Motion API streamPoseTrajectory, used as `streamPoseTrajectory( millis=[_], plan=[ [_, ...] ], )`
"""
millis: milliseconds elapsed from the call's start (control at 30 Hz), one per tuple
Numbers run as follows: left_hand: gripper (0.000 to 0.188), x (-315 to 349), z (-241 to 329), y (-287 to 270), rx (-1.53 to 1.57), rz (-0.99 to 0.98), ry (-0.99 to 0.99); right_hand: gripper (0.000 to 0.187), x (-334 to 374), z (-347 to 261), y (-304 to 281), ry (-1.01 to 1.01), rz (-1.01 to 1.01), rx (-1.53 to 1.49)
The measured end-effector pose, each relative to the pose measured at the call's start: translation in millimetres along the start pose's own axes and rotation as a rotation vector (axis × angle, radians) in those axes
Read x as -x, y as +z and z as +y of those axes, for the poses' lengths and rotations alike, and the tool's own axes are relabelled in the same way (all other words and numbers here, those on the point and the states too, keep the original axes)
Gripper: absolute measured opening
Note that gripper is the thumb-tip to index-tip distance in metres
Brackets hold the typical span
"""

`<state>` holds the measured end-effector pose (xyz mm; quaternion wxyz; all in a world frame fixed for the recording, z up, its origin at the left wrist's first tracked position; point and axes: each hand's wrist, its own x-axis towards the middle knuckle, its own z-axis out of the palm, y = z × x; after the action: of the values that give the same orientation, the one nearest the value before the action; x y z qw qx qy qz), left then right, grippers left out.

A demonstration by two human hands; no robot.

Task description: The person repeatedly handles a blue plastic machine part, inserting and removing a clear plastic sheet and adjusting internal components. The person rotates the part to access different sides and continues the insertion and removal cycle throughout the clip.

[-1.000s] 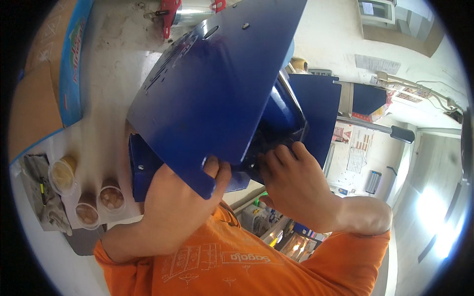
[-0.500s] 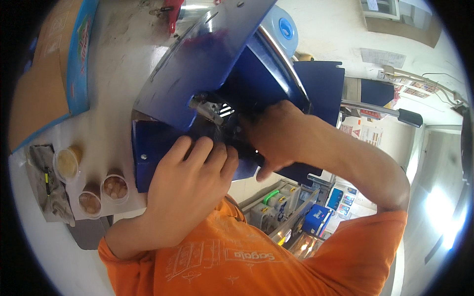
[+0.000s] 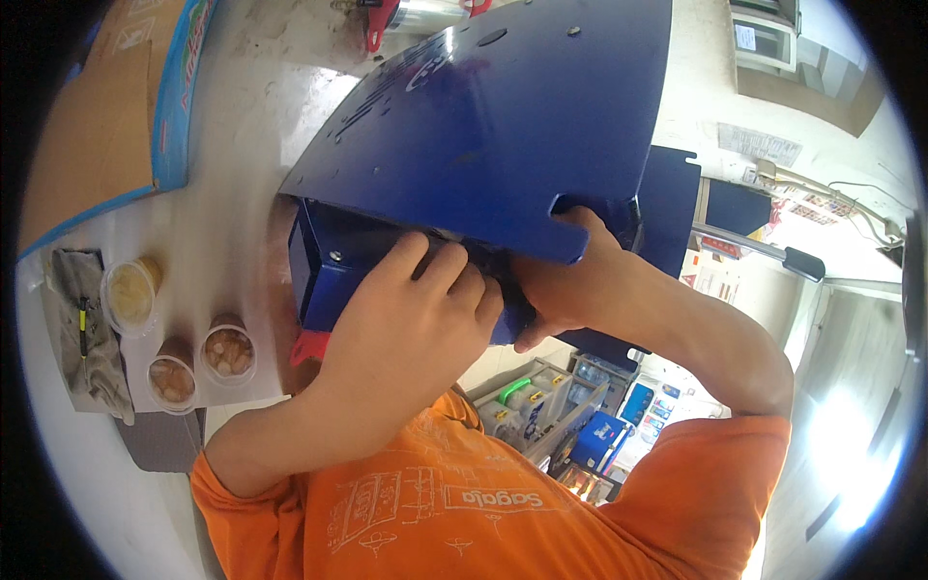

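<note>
A large dark-blue metal housing (image 3: pixel 483 126) with a curved side panel fills the upper middle of the head view. My left hand (image 3: pixel 411 319) has its fingers bent over the housing's lower edge, fingertips tucked inside. To its right, my right hand (image 3: pixel 580 275) reaches into the opening behind the notched corner of the panel. Only its back, wrist and thumb show; the other fingers are hidden inside, so whatever they touch is out of sight. A lever with a black grip (image 3: pixel 804 263) sticks out to the right beyond the housing.
On the pale table at left stand an open clear cup of yellowish drink (image 3: pixel 132 295) and two brown iced cups (image 3: pixel 229 350). A grey cloth (image 3: pixel 82 329) with a pen on it lies beside them. A cardboard box (image 3: pixel 92 135) occupies the far left. Shelves with bins (image 3: pixel 527 396) are below.
The blue side panel has swung over and now covers the opening that showed the inner parts. My left hand shifted slightly right and up; my right hand remains inside, now partly behind the panel.
</note>
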<state>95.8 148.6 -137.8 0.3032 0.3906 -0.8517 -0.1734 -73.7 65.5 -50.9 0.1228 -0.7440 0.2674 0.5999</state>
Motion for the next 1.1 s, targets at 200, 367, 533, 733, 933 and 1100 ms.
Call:
streamPoseTrajectory(
  millis=[200, 367, 533, 733, 933, 1100],
  plan=[
    [0.024, 6, 0, 1, 0.012, -0.003, 0.019, 0.082, 3, -7, -9, 0.131, -0.159, -0.11],
    [0.014, 6, 0, 3, -0.001, 0.105, 0.0, 0.082, 3, -6, -3, 0.112, -0.18, -0.129],
    [0.017, 9, -2, 11, 0.005, 0.087, -0.006, 0.084, 28, -12, -23, 0.196, -0.197, -0.12],
    [0.02, 10, 7, 5, -0.014, 0.061, -0.028, 0.082, 81, -31, -12, 0.158, 0.084, -0.089],
    [0.031, 8, 4, -5, 0.041, -0.005, -0.085, 0.077, 89, -55, 9, 0.157, 0.279, -0.007],
    [0.03, 12, -1, 2, 0.041, -0.011, -0.03, 0.075, 84, -36, 5, 0.088, 0.363, -0.32]
  ],
)
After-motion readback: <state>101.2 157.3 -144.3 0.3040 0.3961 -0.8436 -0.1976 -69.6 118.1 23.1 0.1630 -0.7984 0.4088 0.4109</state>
